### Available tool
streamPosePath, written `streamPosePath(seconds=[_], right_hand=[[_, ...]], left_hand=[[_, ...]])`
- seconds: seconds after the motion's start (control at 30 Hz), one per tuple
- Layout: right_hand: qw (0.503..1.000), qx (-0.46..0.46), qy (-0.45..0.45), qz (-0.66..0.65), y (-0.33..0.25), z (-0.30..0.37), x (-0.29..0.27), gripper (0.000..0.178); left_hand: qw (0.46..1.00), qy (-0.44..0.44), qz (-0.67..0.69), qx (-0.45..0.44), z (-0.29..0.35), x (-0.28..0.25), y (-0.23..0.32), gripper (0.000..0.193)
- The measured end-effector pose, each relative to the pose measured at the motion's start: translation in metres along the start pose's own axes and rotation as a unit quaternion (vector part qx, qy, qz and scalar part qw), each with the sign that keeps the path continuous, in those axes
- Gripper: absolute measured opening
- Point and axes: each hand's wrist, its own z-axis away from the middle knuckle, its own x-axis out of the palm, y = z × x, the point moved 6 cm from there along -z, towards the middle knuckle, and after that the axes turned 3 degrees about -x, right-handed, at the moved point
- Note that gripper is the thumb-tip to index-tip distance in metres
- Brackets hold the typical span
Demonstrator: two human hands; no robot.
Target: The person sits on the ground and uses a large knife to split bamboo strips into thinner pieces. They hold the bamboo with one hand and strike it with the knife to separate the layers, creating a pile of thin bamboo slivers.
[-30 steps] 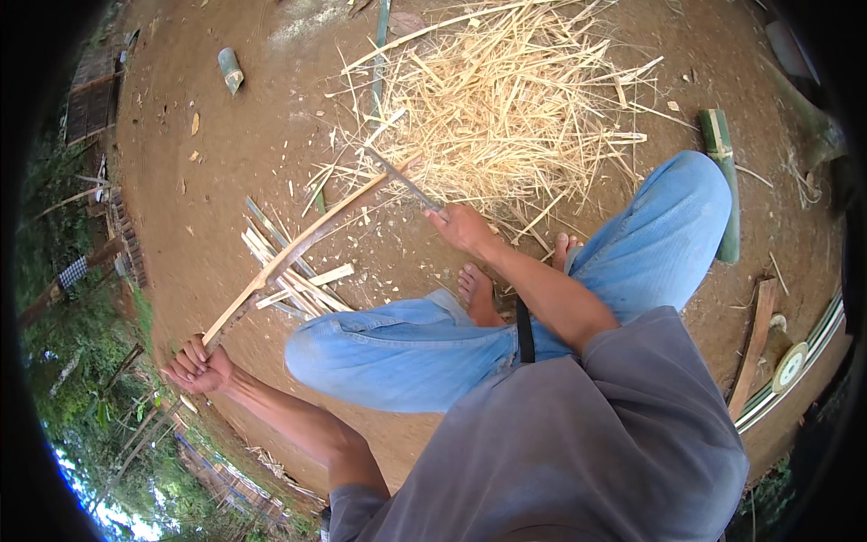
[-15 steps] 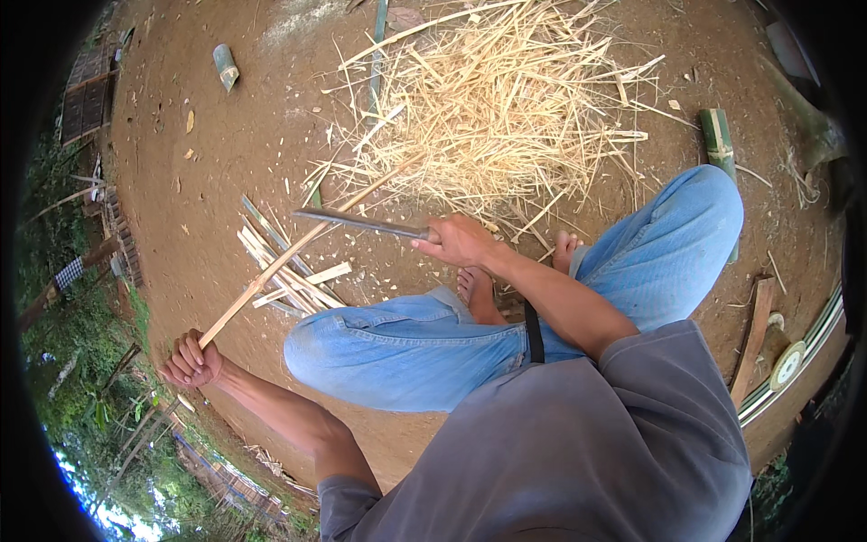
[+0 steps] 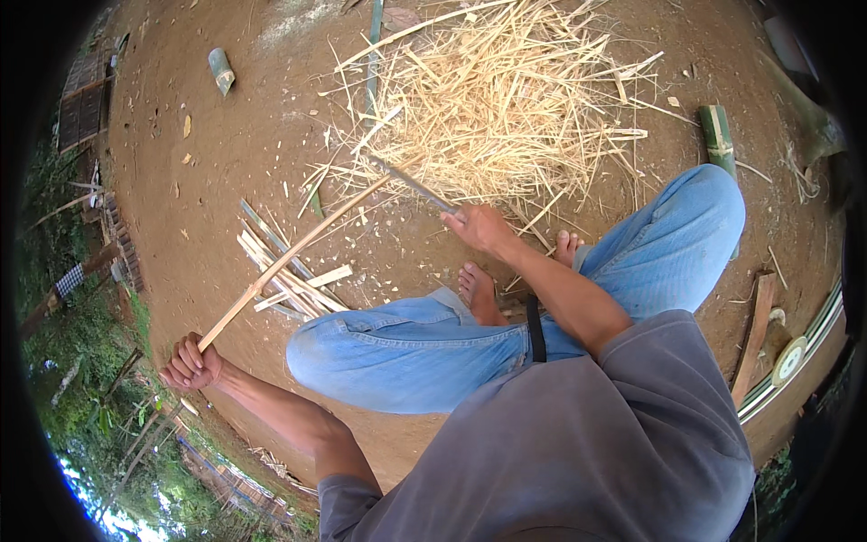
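Note:
My left hand (image 3: 191,363) is closed round the near end of a long, pale bamboo strip (image 3: 316,233). The strip slants away up and to the right, toward the pile of shavings. In my right hand (image 3: 480,228) is a knife (image 3: 411,182) with a long, dark, narrow blade. Its blade crosses or lies beside the strip's far end; whether they touch, I cannot tell. Fingers of the right hand wrap the handle and hide most of it.
A large heap of pale bamboo shavings (image 3: 506,99) lies in front of my feet. Several split strips (image 3: 289,275) rest on the dirt beside my left knee. Green bamboo pieces lie far left (image 3: 221,70) and right (image 3: 716,135), and a brown wooden piece (image 3: 755,334) at right.
My right hand has moved the knife forward and slightly right, along the strip toward its far end. The left hand and the strip have hardly moved.

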Motion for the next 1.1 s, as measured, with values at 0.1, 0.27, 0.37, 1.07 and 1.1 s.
streamPosePath(seconds=[0.1, 0.27, 0.37, 1.07, 1.1], right_hand=[[0.999, 0.044, 0.004, -0.032, 0.029, 0.0, 0.017, 0.058], [1.0, 0.013, -0.014, -0.007, 0.03, 0.003, 0.002, 0.057], [0.998, -0.061, -0.021, -0.011, -0.04, 0.028, 0.004, 0.059], [0.999, 0.033, 0.028, 0.005, 0.079, 0.002, -0.005, 0.054], [0.997, 0.067, 0.025, -0.014, 0.1, -0.002, -0.007, 0.055]], left_hand=[[1.0, -0.005, -0.016, -0.015, -0.006, 0.009, 0.005, 0.054], [0.994, 0.089, -0.053, 0.022, 0.004, 0.007, 0.011, 0.054], [0.983, 0.126, -0.13, 0.032, 0.006, 0.013, 0.013, 0.051], [0.977, 0.17, -0.121, 0.037, 0.054, 0.014, -0.013, 0.051], [0.977, 0.175, -0.115, 0.04, 0.057, 0.012, -0.018, 0.051]])
